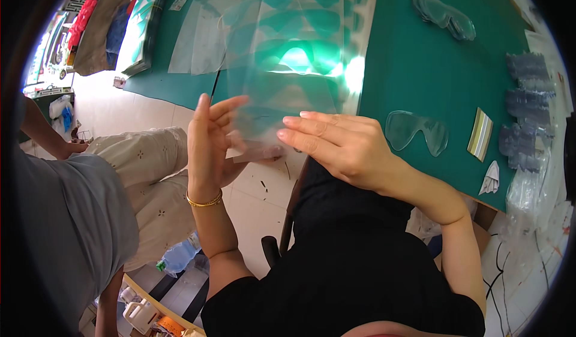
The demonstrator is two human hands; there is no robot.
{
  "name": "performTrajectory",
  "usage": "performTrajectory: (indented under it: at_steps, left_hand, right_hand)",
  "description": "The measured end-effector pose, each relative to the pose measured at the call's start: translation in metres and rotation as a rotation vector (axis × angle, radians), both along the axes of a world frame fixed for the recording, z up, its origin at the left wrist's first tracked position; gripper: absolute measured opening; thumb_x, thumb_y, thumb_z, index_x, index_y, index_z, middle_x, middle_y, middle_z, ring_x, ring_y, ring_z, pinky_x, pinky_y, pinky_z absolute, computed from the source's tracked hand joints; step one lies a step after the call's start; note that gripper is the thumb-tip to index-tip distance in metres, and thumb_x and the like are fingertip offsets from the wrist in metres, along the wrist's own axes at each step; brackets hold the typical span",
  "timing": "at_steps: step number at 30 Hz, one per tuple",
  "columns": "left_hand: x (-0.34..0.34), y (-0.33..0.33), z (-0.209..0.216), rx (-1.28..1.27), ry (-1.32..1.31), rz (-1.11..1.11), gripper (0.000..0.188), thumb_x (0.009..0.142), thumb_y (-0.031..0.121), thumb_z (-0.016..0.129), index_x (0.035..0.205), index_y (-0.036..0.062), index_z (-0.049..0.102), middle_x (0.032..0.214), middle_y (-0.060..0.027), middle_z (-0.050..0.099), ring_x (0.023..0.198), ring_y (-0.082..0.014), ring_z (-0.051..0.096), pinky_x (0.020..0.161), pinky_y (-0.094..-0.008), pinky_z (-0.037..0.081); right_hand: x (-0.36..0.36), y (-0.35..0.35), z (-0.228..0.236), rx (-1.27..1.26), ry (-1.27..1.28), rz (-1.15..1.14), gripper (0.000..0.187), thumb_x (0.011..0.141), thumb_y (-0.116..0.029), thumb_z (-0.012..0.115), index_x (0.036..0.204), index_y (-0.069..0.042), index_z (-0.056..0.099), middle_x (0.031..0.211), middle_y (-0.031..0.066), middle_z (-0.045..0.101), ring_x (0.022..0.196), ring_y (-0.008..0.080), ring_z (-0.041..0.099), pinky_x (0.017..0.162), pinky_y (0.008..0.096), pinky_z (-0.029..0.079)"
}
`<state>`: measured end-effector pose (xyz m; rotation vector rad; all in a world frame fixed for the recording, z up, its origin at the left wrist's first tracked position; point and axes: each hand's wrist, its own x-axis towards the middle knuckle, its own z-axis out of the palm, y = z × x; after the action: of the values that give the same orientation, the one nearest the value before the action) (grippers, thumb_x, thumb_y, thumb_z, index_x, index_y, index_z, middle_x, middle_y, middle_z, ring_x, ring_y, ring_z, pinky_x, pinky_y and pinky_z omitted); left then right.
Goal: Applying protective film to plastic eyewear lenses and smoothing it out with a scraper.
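A clear plastic sheet [252, 79], partly blurred, is raised at a slant over a stack of see-through sheets [327, 1] with lens-shaped cut-outs. My right hand [354, 151] grips its near edge, fingers straight and pressed together; the thumb is hidden. At the sheet's near left corner, my left hand [210, 139] is upright with fingers apart, some smeared by motion. Whether those fingers touch the corner, I cannot tell. Right of my right hand, a single clear goggle-shaped lens [417, 132] lies on the green table [396, 55].
A pile of clear lenses [444, 16] lies at the far right. Nearer are a striped card [480, 134], a crumpled white scrap [490, 178] and dark plastic packs [527, 103]. Another person in a grey shirt [78, 217] sits close on my left. A banded sheet stack [141, 28] stands at far left.
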<state>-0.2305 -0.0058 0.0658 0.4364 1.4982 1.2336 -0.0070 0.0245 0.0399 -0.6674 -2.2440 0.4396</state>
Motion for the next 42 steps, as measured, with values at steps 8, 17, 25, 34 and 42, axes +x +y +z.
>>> performTrajectory:
  at_steps: [8, 17, 25, 34, 42]
  left_hand:
    - [-0.009, 0.015, -0.027, 0.310, 0.223, -0.150, 0.019, 0.097, 0.009, 0.063, 0.110, -0.0041, 0.066, 0.092, -0.0026, 0.068, 0.078, -0.0049, 0.061, 0.069, -0.0186, 0.048]
    - [0.003, 0.025, -0.027, 0.452, 0.438, -0.282, 0.017, 0.094, 0.002, 0.066, 0.109, -0.0053, 0.070, 0.094, -0.0060, 0.071, 0.082, -0.0090, 0.064, 0.068, -0.0209, 0.049]
    - [-0.003, 0.030, -0.033, 0.307, 0.398, -0.299, 0.019, 0.095, 0.007, 0.065, 0.110, -0.0041, 0.070, 0.082, -0.0018, 0.068, 0.072, -0.0044, 0.057, 0.065, -0.0178, 0.044]
    - [0.018, 0.021, -0.030, 0.528, 1.151, -0.040, 0.025, 0.089, 0.001, 0.070, 0.113, -0.0006, 0.063, 0.103, -0.0091, 0.064, 0.084, -0.0125, 0.059, 0.070, -0.0240, 0.048]
    - [0.152, -0.018, -0.001, 0.605, -0.439, -0.266, 0.058, 0.072, 0.030, 0.090, 0.102, 0.0023, 0.048, 0.090, -0.0099, 0.056, 0.076, -0.0193, 0.056, 0.067, -0.0304, 0.048]
  right_hand:
    - [-0.002, 0.025, 0.007, -0.103, -0.003, 0.179, 0.036, 0.085, -0.034, 0.074, 0.112, -0.010, 0.070, 0.121, 0.0066, 0.069, 0.109, 0.0268, 0.066, 0.087, 0.0362, 0.056]
    - [-0.034, 0.084, 0.011, -0.120, 0.021, 0.095, 0.014, 0.085, -0.017, 0.074, 0.093, -0.006, 0.070, 0.090, 0.0051, 0.066, 0.074, 0.0252, 0.064, 0.065, 0.0375, 0.052]
    - [-0.006, 0.137, 0.015, -0.497, 0.229, -0.115, 0.016, 0.090, -0.018, 0.068, 0.092, -0.003, 0.070, 0.086, 0.0055, 0.067, 0.072, 0.0143, 0.062, 0.065, 0.0296, 0.050]
    - [0.120, 0.133, 0.036, -0.335, 0.779, -0.567, 0.016, 0.093, -0.015, 0.069, 0.099, 0.000, 0.073, 0.074, -0.0028, 0.061, 0.069, 0.0024, 0.053, 0.062, 0.0164, 0.040]
    - [0.117, -0.002, 0.033, 0.540, 0.136, -0.159, 0.029, 0.067, -0.006, 0.079, 0.095, -0.010, 0.075, 0.080, -0.0036, 0.056, 0.060, 0.0087, 0.054, 0.053, 0.0215, 0.036]
